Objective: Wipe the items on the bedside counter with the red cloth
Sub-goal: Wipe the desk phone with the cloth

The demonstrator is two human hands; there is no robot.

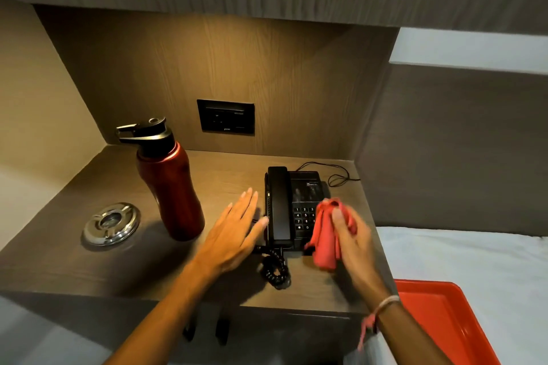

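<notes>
Wood-panelled alcove (267, 68) lit from above — black wall socket (226, 116), perhaps a white-sheeted bed (474, 261) beside.

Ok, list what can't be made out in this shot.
Head view only:
- Phone keypad: right side hidden by the cloth and right hand.
- Tray: cut off by the bottom edge.
- Socket markings: too dark and small.
- Phone label: too small.

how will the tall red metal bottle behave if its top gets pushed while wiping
The tall red metal bottle with the black cap stands upright on a narrow base, so it probably tips. Its glossy round body likely feels slippery and would roll once down.
</notes>
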